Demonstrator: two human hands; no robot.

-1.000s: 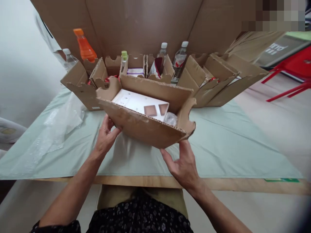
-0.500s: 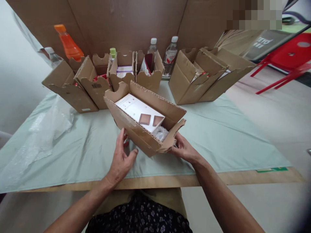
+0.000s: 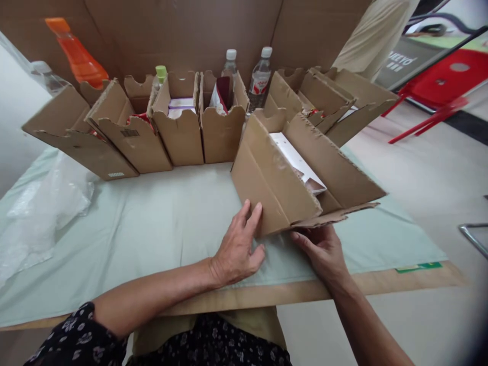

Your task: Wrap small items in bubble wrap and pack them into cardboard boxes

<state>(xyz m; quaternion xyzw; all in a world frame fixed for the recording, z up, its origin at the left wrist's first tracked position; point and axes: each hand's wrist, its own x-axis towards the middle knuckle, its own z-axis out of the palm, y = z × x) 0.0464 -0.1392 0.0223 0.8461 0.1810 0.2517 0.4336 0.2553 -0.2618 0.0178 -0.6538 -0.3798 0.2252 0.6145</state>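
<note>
An open-topped cardboard box (image 3: 267,183) is tilted on the near right part of the table. Inside it a white printed carton (image 3: 295,161) shows between the walls. My left hand (image 3: 238,246) is open, its outstretched fingertips against the box's left side. Under the box's near end, my right hand (image 3: 324,251) grips it, thumb in front and fingertips hidden beneath the cardboard. Behind stands a row of similar cardboard boxes, among them one with a maroon-and-white packet (image 3: 221,96) and one with a purple-edged white packet (image 3: 182,105).
Clear bottles (image 3: 260,79) and a tilted orange bottle (image 3: 78,56) stand behind the row, before a tall cardboard panel (image 3: 183,35). Bubble wrap (image 3: 49,203) lies at the left on the pale green cloth (image 3: 152,223). A red chair (image 3: 446,81) and a person's beige trouser leg (image 3: 375,38) are beyond.
The cardboard box has moved right and turned, its near end now pointing more to the right. Both my hands moved right with it. The bubble wrap inside it is no longer visible.
</note>
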